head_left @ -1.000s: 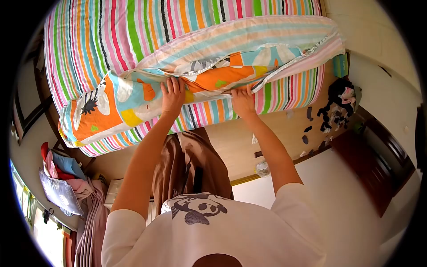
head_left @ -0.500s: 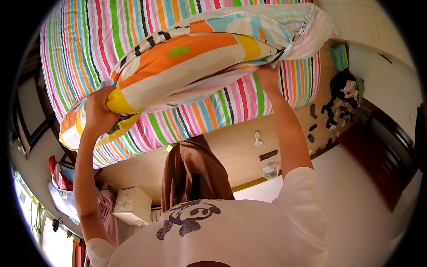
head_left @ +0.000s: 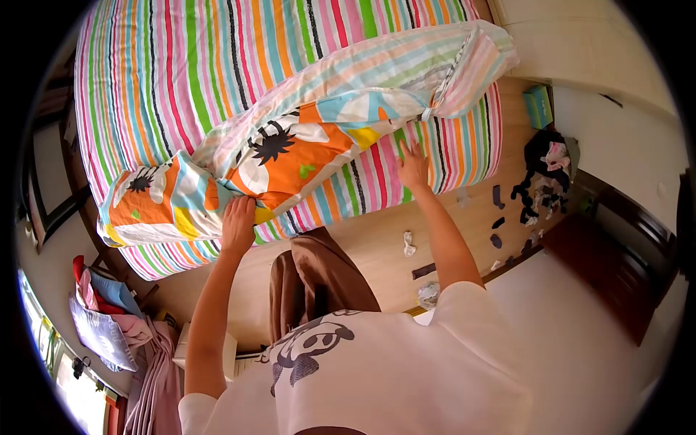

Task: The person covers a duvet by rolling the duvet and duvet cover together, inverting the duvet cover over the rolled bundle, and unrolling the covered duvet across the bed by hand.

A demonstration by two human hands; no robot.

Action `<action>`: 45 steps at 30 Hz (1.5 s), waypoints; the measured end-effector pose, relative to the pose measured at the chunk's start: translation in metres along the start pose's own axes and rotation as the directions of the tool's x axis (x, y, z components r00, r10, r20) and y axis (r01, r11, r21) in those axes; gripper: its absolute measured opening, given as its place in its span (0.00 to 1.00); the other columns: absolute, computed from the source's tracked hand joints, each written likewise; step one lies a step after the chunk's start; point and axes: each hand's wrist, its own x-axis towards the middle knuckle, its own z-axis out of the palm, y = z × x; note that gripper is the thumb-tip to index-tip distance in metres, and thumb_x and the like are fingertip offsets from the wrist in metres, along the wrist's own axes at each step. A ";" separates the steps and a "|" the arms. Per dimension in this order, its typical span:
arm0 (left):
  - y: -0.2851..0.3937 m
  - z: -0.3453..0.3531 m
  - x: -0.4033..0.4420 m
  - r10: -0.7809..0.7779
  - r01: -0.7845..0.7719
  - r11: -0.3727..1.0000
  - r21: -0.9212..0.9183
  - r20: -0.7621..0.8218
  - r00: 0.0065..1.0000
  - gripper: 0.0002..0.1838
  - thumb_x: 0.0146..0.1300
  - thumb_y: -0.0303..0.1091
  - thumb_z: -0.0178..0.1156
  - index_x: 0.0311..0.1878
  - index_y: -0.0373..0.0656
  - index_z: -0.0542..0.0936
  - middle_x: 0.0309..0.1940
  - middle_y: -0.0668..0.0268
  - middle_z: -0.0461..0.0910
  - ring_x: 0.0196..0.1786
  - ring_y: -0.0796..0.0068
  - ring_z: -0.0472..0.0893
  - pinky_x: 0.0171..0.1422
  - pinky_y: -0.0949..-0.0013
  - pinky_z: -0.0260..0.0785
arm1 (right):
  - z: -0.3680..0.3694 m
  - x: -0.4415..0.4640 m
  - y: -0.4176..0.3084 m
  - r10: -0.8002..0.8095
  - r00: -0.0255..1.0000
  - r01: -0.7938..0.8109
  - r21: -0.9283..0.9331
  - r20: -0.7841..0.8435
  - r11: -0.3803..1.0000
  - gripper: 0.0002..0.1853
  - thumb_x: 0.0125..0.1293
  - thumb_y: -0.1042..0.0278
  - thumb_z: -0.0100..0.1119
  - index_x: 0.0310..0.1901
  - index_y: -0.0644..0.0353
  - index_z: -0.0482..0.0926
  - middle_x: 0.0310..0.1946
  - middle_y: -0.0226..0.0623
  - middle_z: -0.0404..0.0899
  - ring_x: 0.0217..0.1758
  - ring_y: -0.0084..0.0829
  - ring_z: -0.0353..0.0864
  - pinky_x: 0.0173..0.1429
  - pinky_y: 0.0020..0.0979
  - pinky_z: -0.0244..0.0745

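A patterned quilt cover (head_left: 308,156), printed in orange, white, blue and yellow with a pale striped reverse side, lies bunched lengthwise across the striped bed sheet (head_left: 210,65). My left hand (head_left: 239,221) is closed on the cover's near edge, where the cloth gathers into folds. At the right, my right hand (head_left: 413,168) is open, its fingers apart over the near side of the bed, just below the cover and holding nothing. Close above it, the cover narrows to a gathered, knot-like spot, beyond which the pale striped cloth spreads out.
Along the wooden floor (head_left: 348,250) lie socks and other small dark items (head_left: 496,196). A blue-green box (head_left: 538,107) stands beyond the bed's right end. A dark wooden piece of furniture (head_left: 594,268) is at the right; a white cabinet (head_left: 225,355) and piled clothes (head_left: 109,312) are at lower left.
My right hand has let go of the cover and moved slightly down and left. My left hand has shifted right along it. The cover now lies lower and flatter, showing more of its print.
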 end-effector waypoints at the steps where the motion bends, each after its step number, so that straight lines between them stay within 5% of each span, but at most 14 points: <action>1: 0.008 0.003 0.000 -0.038 0.038 0.999 0.003 -0.007 0.999 0.24 0.50 0.20 0.57 0.55 0.36 0.72 0.54 0.54 0.74 0.61 0.49 0.72 0.72 0.49 0.60 | -0.001 -0.016 0.006 0.012 1.000 -0.013 0.031 0.012 0.999 0.31 0.68 0.61 0.57 0.72 0.47 0.66 0.75 0.48 0.58 0.79 0.50 0.54 0.74 0.67 0.52; 4: 0.034 0.007 -0.003 -0.149 0.149 0.989 0.014 0.001 0.989 0.31 0.50 0.20 0.57 0.62 0.36 0.68 0.62 0.51 0.70 0.67 0.47 0.68 0.77 0.45 0.54 | -0.009 -0.063 0.027 0.048 0.999 -0.050 0.117 0.015 0.992 0.32 0.67 0.63 0.58 0.73 0.49 0.64 0.76 0.48 0.55 0.79 0.51 0.55 0.74 0.65 0.53; 9: 0.094 -0.011 -0.008 -0.162 0.158 0.986 -0.054 -0.081 0.983 0.28 0.56 0.25 0.59 0.62 0.37 0.69 0.63 0.50 0.70 0.66 0.46 0.69 0.72 0.48 0.60 | -0.032 -0.122 0.071 0.018 0.994 0.005 0.211 -0.106 0.977 0.36 0.65 0.67 0.61 0.75 0.52 0.60 0.77 0.52 0.54 0.78 0.52 0.55 0.72 0.64 0.57; 13: 0.143 0.011 -0.048 -0.230 0.202 0.967 -0.153 -0.201 0.952 0.26 0.58 0.28 0.62 0.62 0.37 0.70 0.61 0.49 0.72 0.63 0.45 0.72 0.68 0.52 0.65 | -0.054 -0.143 0.088 -0.036 0.983 0.078 0.233 -0.180 0.969 0.36 0.63 0.68 0.61 0.73 0.54 0.61 0.75 0.61 0.55 0.75 0.62 0.57 0.72 0.58 0.59; 21: 0.213 0.009 -0.124 -0.404 0.323 0.879 -0.351 -0.186 0.896 0.25 0.56 0.24 0.62 0.59 0.36 0.72 0.59 0.48 0.73 0.61 0.44 0.72 0.66 0.52 0.66 | -0.084 -0.094 0.019 -0.504 0.834 0.531 0.076 -0.222 0.844 0.22 0.63 0.75 0.57 0.60 0.59 0.76 0.70 0.57 0.63 0.74 0.61 0.59 0.77 0.52 0.55; 26: 0.244 0.009 -0.076 -0.448 0.352 0.856 -0.378 -0.205 0.870 0.24 0.56 0.24 0.63 0.58 0.36 0.73 0.57 0.48 0.74 0.60 0.45 0.74 0.64 0.52 0.68 | -0.070 -0.032 -0.027 -0.714 0.680 0.713 -0.078 -0.168 0.697 0.17 0.67 0.69 0.53 0.57 0.55 0.78 0.72 0.47 0.62 0.78 0.56 0.52 0.78 0.60 0.50; 31: 0.282 0.058 0.070 -0.462 0.333 0.776 -0.536 -0.124 0.878 0.22 0.58 0.27 0.63 0.56 0.34 0.75 0.53 0.47 0.78 0.56 0.46 0.77 0.60 0.55 0.71 | -0.068 0.062 -0.021 -0.814 0.567 0.740 -0.357 -0.126 0.571 0.19 0.67 0.66 0.55 0.60 0.42 0.77 0.77 0.38 0.53 0.80 0.53 0.50 0.72 0.79 0.45; 33: 0.289 0.111 0.143 -0.593 0.439 0.510 -0.740 0.066 0.802 0.20 0.61 0.32 0.64 0.54 0.33 0.76 0.50 0.51 0.79 0.54 0.53 0.80 0.60 0.58 0.72 | -0.049 0.112 -0.001 -0.863 0.469 0.764 -0.404 -0.188 0.503 0.19 0.67 0.62 0.56 0.59 0.38 0.77 0.79 0.35 0.50 0.81 0.52 0.46 0.69 0.83 0.43; 36: 0.299 0.125 0.244 -0.642 0.470 -0.145 -0.871 0.444 0.625 0.26 0.64 0.44 0.64 0.59 0.36 0.75 0.53 0.59 0.79 0.57 0.64 0.78 0.64 0.57 0.69 | -0.105 0.164 0.033 -0.870 0.493 0.705 -0.584 -0.004 0.402 0.29 0.69 0.59 0.55 0.71 0.27 0.67 0.80 0.29 0.45 0.81 0.53 0.43 0.69 0.85 0.40; 38: 0.301 0.137 0.285 -0.581 0.280 -0.546 -0.789 0.598 0.553 0.34 0.63 0.50 0.65 0.65 0.37 0.71 0.59 0.58 0.75 0.61 0.63 0.75 0.67 0.53 0.67 | -0.138 0.193 0.053 -0.769 0.621 0.614 -0.517 -0.151 0.597 0.34 0.69 0.65 0.54 0.76 0.33 0.58 0.80 0.28 0.45 0.81 0.54 0.43 0.68 0.87 0.38; 39: 0.305 0.122 0.304 -0.563 0.161 -0.669 -0.726 0.635 0.529 0.36 0.63 0.51 0.66 0.67 0.38 0.69 0.61 0.58 0.74 0.63 0.62 0.74 0.68 0.52 0.65 | -0.156 0.208 0.060 -0.679 0.698 0.547 -0.441 -0.229 0.711 0.37 0.64 0.71 0.58 0.75 0.45 0.61 0.79 0.28 0.48 0.80 0.58 0.45 0.68 0.86 0.39; 43: 0.312 0.100 0.347 -0.589 -0.203 -0.784 -0.587 0.598 0.544 0.45 0.60 0.57 0.69 0.71 0.38 0.62 0.68 0.58 0.67 0.68 0.59 0.70 0.73 0.50 0.62 | -0.193 0.228 0.066 -0.541 0.804 0.541 -0.074 -0.246 0.838 0.40 0.52 0.73 0.68 0.70 0.51 0.67 0.75 0.28 0.60 0.79 0.59 0.49 0.68 0.81 0.45; 44: 0.317 0.095 0.358 -0.587 -0.274 -0.797 -0.538 0.583 0.562 0.34 0.60 0.56 0.69 0.62 0.46 0.73 0.63 0.60 0.72 0.67 0.60 0.71 0.72 0.50 0.63 | -0.198 0.228 0.066 -0.537 0.815 0.547 -0.018 -0.219 0.837 0.40 0.50 0.73 0.69 0.69 0.52 0.69 0.73 0.28 0.62 0.78 0.58 0.50 0.69 0.79 0.46; 45: 0.321 0.092 0.371 -0.607 -0.348 -0.791 -0.503 0.577 0.546 0.33 0.60 0.57 0.69 0.62 0.47 0.73 0.63 0.61 0.73 0.66 0.60 0.71 0.72 0.50 0.63 | -0.200 0.231 0.068 -0.549 0.810 0.563 0.010 -0.204 0.826 0.40 0.50 0.72 0.69 0.68 0.52 0.69 0.73 0.28 0.62 0.79 0.57 0.50 0.69 0.78 0.46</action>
